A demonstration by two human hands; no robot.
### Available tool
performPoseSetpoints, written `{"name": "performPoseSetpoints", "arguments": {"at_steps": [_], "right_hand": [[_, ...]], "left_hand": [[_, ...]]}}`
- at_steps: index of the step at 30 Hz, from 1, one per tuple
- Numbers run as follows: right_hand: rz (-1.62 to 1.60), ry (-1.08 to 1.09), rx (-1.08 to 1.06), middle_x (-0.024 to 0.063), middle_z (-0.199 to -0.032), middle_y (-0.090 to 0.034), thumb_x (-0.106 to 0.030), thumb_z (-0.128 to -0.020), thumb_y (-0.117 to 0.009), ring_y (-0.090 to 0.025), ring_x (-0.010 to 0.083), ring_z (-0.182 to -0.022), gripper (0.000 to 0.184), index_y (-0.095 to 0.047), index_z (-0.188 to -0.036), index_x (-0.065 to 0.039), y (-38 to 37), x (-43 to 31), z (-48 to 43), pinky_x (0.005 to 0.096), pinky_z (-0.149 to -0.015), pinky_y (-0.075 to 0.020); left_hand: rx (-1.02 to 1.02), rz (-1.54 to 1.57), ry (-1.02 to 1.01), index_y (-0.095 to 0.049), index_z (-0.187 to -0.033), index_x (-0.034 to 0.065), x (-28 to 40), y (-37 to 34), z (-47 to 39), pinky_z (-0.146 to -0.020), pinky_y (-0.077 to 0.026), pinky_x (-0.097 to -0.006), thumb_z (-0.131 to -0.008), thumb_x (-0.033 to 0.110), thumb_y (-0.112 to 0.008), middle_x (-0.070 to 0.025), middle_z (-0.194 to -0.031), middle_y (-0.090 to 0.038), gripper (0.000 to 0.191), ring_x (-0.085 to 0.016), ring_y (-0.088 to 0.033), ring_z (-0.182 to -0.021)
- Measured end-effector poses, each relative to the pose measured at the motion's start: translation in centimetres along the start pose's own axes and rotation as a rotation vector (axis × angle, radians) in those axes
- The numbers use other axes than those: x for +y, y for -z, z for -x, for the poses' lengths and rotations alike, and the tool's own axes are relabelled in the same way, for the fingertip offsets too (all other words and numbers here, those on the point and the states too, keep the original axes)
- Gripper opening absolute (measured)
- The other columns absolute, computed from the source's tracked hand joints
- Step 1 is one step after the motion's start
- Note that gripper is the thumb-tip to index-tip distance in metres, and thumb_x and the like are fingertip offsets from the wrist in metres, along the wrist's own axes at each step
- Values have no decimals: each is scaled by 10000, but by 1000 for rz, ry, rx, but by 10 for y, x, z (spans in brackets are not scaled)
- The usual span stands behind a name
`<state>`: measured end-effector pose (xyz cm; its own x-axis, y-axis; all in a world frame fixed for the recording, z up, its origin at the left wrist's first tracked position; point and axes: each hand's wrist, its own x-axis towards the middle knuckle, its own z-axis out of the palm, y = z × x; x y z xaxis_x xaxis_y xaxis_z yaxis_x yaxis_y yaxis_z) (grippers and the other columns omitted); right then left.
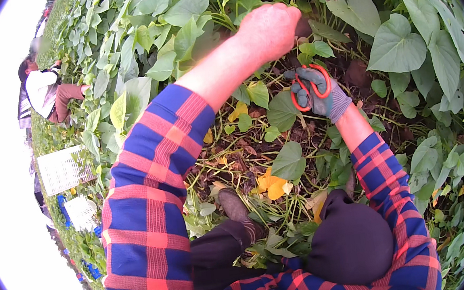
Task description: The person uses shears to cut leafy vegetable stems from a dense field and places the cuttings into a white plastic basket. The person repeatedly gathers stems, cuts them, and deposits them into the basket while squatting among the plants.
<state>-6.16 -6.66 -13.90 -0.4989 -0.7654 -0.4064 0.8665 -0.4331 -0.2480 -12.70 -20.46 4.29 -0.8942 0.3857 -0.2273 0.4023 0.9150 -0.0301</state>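
Note:
My left hand, bare, reaches to the upper middle among heart-shaped leaves and stems; its fingers are curled and mostly turned away, so what they hold, if anything, is hidden. Lower and to the right, my right hand wears a grey glove and is closed around scissors with red-orange handles; their blades cannot be made out. Small green leaves stand between the two hands. Under the hands lie vine stems, brown litter and a yellow leaf.
Dense leafy vines surround me. White plastic crates and blue crates stand at the left. Another person crouches at the far upper left. My shoe rests among the stems, and my dark-trousered knee is bent at the lower right.

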Motion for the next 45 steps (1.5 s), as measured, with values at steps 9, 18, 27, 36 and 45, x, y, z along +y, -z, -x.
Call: {"name": "performPoseSetpoints", "arguments": {"at_steps": [9, 18, 27, 36, 45], "right_hand": [[29, -5, 4, 112, -766, -647, -285, -925, -581, -589, 143, -493, 483, -469, -1254, 50, -4, -4, 17, 272, -451, -509], [165, 147, -542, 121, -629, -573, -266, -872, -582, -476, 153, -395, 606, -407, -1317, 106, -56, -13, 95, 273, -366, -394], [901, -79, -558, 101, -688, -635, -266, -873, -601, -582, 162, -451, 433, -531, -1184, 27, -136, -50, 70, 266, -427, -487], [1620, -357, -311, 116, -745, -681, -363, -907, -577, -665, 204, -618, 357, -595, -954, -10, -90, -25, 5, 335, -591, -541], [1627, -120, -610, 79, -690, -670, -298, -901, -608, -660, 161, -596, 296, -585, -826, -12, -114, -41, -6, 298, -549, -532]], "left_hand": [[-656, -330, 441, -684, -1022, 72, -65, -10, 61, -818, -534, -409, -822, 344, -621, -124, -1047, -682, 343, -298, -659, -970], [-322, 218, 700, -523, -1159, 49, -15, -45, 208, -775, -497, -494, -912, 403, -512, -236, -910, -653, 431, -424, -627, -866], [-356, 475, 753, -555, -1041, 5, 10, -95, 259, -801, -479, -459, -901, 255, -587, -216, -926, -648, 288, -397, -614, -917], [-202, 661, 748, -507, -1042, 68, 3, -122, 264, -878, -450, -431, -862, 268, -604, -154, -1033, -574, 285, -345, -572, -1004], [-265, 439, 609, -509, -1035, 56, -9, -131, 268, -815, -471, -455, -857, 260, -604, -158, -1010, -542, 287, -353, -567, -972]]}}
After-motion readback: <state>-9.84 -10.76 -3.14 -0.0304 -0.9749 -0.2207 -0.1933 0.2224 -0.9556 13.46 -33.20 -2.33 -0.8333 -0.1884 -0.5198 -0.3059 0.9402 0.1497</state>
